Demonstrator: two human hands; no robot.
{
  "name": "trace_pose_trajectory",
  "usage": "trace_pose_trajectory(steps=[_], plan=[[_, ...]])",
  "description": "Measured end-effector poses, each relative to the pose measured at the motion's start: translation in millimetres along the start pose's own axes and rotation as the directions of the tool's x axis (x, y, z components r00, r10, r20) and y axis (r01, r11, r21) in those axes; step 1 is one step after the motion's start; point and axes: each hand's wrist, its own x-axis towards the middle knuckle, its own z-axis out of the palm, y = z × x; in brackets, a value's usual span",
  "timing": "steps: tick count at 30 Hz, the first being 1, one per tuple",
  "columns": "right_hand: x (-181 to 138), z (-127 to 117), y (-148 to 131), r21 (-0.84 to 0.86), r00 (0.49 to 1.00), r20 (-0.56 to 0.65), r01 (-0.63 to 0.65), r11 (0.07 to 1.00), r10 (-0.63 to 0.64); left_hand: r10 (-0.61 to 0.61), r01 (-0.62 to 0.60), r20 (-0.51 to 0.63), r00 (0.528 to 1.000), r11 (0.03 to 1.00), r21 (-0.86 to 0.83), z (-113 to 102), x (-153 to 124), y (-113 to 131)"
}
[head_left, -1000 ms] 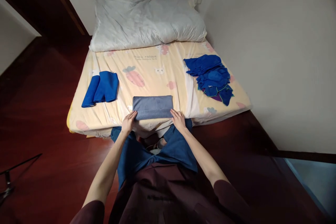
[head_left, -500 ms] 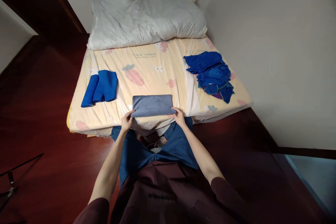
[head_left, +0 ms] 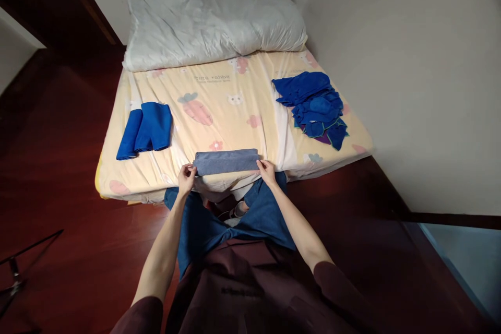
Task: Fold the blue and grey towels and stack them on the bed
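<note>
A grey folded towel point(head_left: 226, 161) lies at the near edge of the bed point(head_left: 219, 99), now a narrow strip. My left hand point(head_left: 185, 178) pinches its left end and my right hand point(head_left: 266, 172) pinches its right end. Two folded blue towels point(head_left: 145, 128) lie side by side on the left of the bed. A loose heap of blue cloths point(head_left: 314, 108) sits on the right side.
A rumpled white duvet point(head_left: 211, 15) covers the head of the bed. A pale wall point(head_left: 407, 62) runs along the right. Dark red wooden floor point(head_left: 58, 177) surrounds the bed, with a thin black stand point(head_left: 15, 271) at the lower left.
Both hands went from resting flat on the towel's near corners to pinching them, and the towel now shows as a narrower strip, its near edge brought up and over.
</note>
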Motion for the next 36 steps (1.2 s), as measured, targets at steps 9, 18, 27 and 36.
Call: trace_pose_trajectory(steps=[9,18,27,36], plan=[[-1,0,0,0.019,0.999,-0.005,-0.040,0.999,0.040,0.026,-0.027,0.027,0.999,0.998,0.062,-1,-1,-1],[1,-23,-40,-0.266,0.966,0.042,0.256,0.929,-0.254,0.344,-0.346,0.078,0.936,0.853,0.390,-10,-4,34],[-11,-7,-90,-0.399,0.756,0.485,0.638,0.658,-0.439,0.388,-0.765,0.683,0.619,0.495,0.412,12,3,71],[-20,-13,-40,-0.523,0.785,0.539,0.597,0.608,-0.306,0.206,-0.651,0.644,0.737,0.476,0.592,0,-5,17]])
